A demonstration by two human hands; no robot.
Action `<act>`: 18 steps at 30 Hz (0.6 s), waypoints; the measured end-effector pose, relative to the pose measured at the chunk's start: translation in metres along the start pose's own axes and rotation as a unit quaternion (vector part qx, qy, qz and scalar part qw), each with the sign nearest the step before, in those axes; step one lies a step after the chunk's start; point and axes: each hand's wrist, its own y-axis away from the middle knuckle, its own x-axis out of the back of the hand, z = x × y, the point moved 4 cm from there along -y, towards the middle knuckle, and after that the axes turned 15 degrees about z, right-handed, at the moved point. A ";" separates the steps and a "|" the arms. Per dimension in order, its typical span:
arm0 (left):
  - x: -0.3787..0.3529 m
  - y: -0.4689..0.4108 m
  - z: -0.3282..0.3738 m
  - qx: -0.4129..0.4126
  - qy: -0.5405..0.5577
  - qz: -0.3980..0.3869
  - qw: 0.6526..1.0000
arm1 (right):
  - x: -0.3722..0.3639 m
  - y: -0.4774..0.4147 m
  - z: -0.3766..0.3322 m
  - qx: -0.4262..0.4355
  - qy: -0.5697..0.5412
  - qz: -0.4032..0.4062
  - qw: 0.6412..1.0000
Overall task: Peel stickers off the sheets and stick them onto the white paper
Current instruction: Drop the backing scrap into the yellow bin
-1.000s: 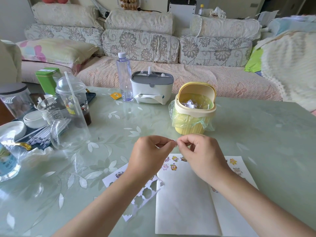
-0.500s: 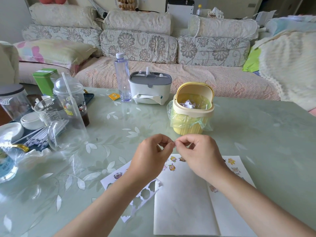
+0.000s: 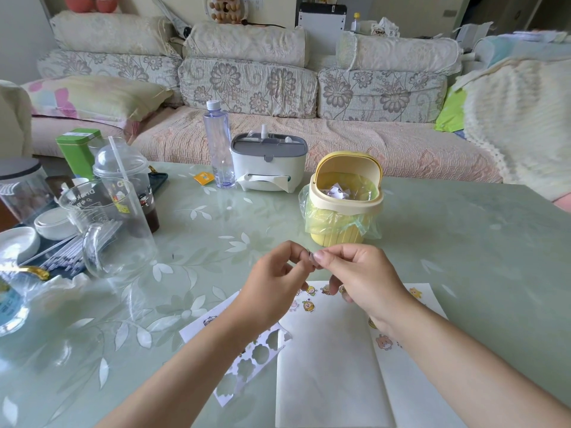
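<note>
Left hand [image 3: 275, 291] and right hand [image 3: 361, 279] both pinch a tiny sticker [image 3: 310, 257] (too small to tell its facing) above the white paper [image 3: 327, 359] lying lengthwise front to back.

Your only legible text, "Drink mo…" in white letters on the clear glass jug [image 3: 106, 230] at your left, labels on the green tin [image 3: 81, 149] and blue-labelled bottle [image 3: 9, 304] too blurred to read.
</note>
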 end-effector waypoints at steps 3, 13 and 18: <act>-0.001 0.000 0.001 0.023 0.037 -0.006 0.999 | 0.003 0.000 -0.003 0.015 0.009 0.020 1.000; -0.001 -0.002 0.004 0.058 0.050 0.036 0.996 | 0.009 0.002 -0.014 0.105 0.054 0.071 0.990; 0.001 -0.008 0.003 0.059 0.032 0.034 0.997 | 0.017 -0.007 -0.010 0.094 0.054 0.101 0.989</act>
